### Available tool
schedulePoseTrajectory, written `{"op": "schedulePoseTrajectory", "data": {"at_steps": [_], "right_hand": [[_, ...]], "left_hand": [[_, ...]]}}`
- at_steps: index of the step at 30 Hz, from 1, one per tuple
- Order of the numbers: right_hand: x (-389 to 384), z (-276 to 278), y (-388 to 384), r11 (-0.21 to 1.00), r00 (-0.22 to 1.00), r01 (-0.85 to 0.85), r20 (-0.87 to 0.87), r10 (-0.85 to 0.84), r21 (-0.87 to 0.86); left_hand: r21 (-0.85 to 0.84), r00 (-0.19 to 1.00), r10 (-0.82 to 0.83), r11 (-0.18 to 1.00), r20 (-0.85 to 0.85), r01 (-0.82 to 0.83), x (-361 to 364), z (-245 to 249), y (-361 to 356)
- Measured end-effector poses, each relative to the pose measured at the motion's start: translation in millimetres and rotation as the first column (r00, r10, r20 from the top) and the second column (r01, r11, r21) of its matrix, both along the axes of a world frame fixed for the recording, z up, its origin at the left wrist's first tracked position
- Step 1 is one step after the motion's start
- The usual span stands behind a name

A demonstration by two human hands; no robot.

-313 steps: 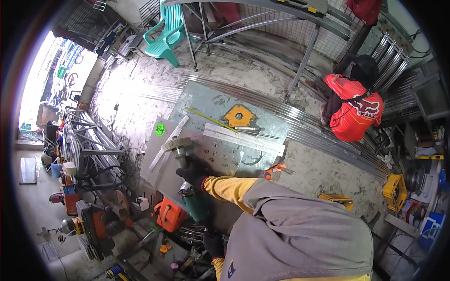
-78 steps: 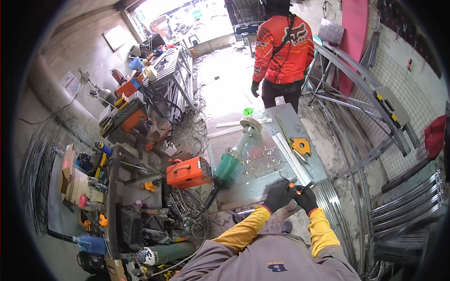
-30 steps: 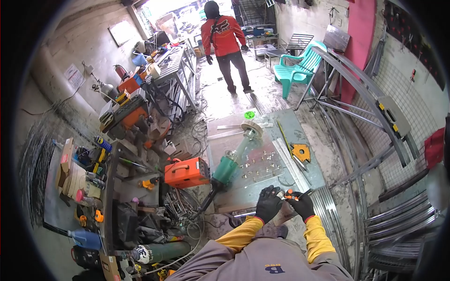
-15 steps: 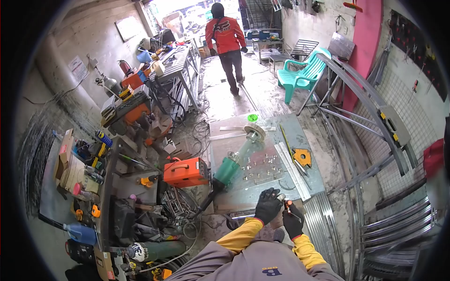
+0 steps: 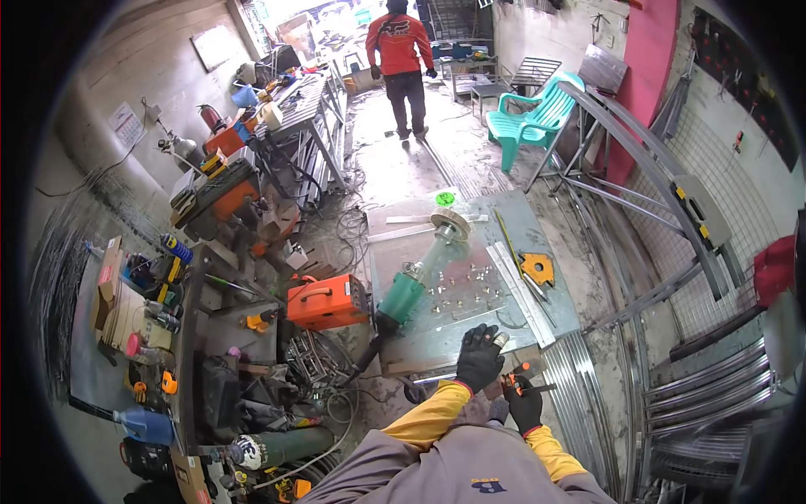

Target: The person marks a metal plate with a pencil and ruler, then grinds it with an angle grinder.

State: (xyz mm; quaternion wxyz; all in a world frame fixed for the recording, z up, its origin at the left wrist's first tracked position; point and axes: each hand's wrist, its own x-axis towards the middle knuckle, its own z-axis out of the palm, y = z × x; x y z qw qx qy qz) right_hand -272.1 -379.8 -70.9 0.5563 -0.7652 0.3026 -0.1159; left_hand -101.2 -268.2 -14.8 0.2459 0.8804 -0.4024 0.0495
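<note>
My left hand (image 5: 480, 359), in a black glove, is at the near edge of the metal sheet (image 5: 403, 346). Its fingers are closed around a small pale metal piece (image 5: 501, 339). To its right and a little lower, my right hand (image 5: 524, 403), also gloved in black, grips an orange-and-black tool (image 5: 516, 384). Small metal pieces (image 5: 462, 286) lie scattered on the sheet ahead of my hands. A green grinder (image 5: 403, 298) with a round disc rests at the sheet's left side.
An orange machine (image 5: 327, 302) stands left of the sheet. On the right are metal strips (image 5: 522, 296), an orange magnet square (image 5: 537, 268) and curved steel frames (image 5: 646, 160). A person in a red jacket (image 5: 398, 46) is at the far end, near a green chair (image 5: 533, 118).
My hands have moved apart, and the orange tool has turned in my right hand. The person in red has moved farther away. The whole view has shifted slightly.
</note>
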Motion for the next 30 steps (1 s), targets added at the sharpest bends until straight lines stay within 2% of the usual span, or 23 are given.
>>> {"op": "schedulePoseTrajectory", "data": {"at_steps": [2, 3, 5, 7, 10, 12, 14, 17, 19, 20, 22, 24, 28, 29, 30], "right_hand": [[-2.7, 10.4, 0.5, 1.000, 0.992, 0.029, -0.124, -0.030, -0.003], [-7.6, -7.6, 0.6, 0.999, 0.997, 0.043, -0.059, -0.042, 0.007], [-14.8, -27.0, 1.5, 0.999, 0.998, 0.031, -0.060, -0.028, 0.044], [-11.9, -17.5, 3.4, 0.996, 0.998, 0.020, -0.056, -0.015, 0.086], [-13.4, -16.5, 3.5, 0.995, 0.994, -0.004, -0.110, 0.015, 0.102], [-11.5, -18.1, 1.6, 0.999, 0.991, -0.035, -0.129, 0.038, 0.026], [-11.2, -17.4, 1.6, 0.998, 0.990, -0.038, -0.135, 0.044, 0.046], [-13.5, -12.1, 5.1, 0.995, 0.994, -0.024, -0.103, 0.034, 0.094], [-13.5, -13.2, 7.3, 0.991, 0.997, -0.006, -0.071, 0.016, 0.132], [-11.9, -16.6, 4.1, 0.994, 0.996, -0.013, -0.081, 0.022, 0.112], [-17.3, -22.6, 2.1, 0.995, 0.995, -0.013, -0.099, 0.022, 0.094], [-17.3, -23.3, 2.6, 0.990, 1.000, 0.020, -0.003, -0.019, 0.139], [-15.9, -4.0, -2.0, 0.988, 0.997, 0.038, -0.079, -0.026, 0.148], [-17.1, -5.8, -4.5, 0.991, 0.997, 0.033, -0.079, -0.023, 0.127], [-19.2, -11.5, -7.4, 0.994, 0.997, 0.026, -0.077, -0.018, 0.105]], "left_hand": [[0.014, 1.000, -0.008, 1.000, -0.027, 0.009, 1.9, 2.5, -0.1], [0.010, 0.999, -0.008, 1.000, -0.053, 0.008, -0.1, 6.6, 1.1], [0.004, 0.997, -0.003, 1.000, -0.079, 0.003, -4.0, 12.9, 2.8], [-0.016, 0.997, 0.050, 0.999, 0.063, -0.049, -5.1, 15.7, 5.8], [-0.048, 0.991, 0.107, 0.994, 0.080, -0.103, -12.0, 15.3, 15.9], [-0.034, 0.990, 0.127, 0.991, 0.054, -0.126, -14.3, 15.4, 22.3], [-0.016, 0.988, 0.152, 0.988, 0.029, -0.151, -15.3, 16.5, 25.0], [0.015, 0.973, 0.214, 0.976, 0.084, -0.216, -13.3, 11.5, 24.6], [0.114, 0.962, 0.174, 0.973, 0.212, -0.201, -8.5, -13.3, 27.7], [0.117, 0.962, 0.172, 0.973, 0.211, -0.200, -6.5, -13.1, 29.9], [0.054, 0.934, 0.066, 0.994, 0.351, -0.091, -4.2, -12.8, 38.3], [0.066, 0.934, 0.024, 0.996, 0.356, -0.051, 0.5, -18.1, 40.7], [0.088, 0.930, -0.059, 0.996, 0.363, 0.028, 6.5, -15.7, 46.0], [0.108, 0.966, -0.086, 0.992, 0.244, 0.062, 8.5, -11.0, 47.2], [0.110, 0.967, -0.095, 0.991, 0.235, 0.071, 7.9, -2.7, 47.1]]}}
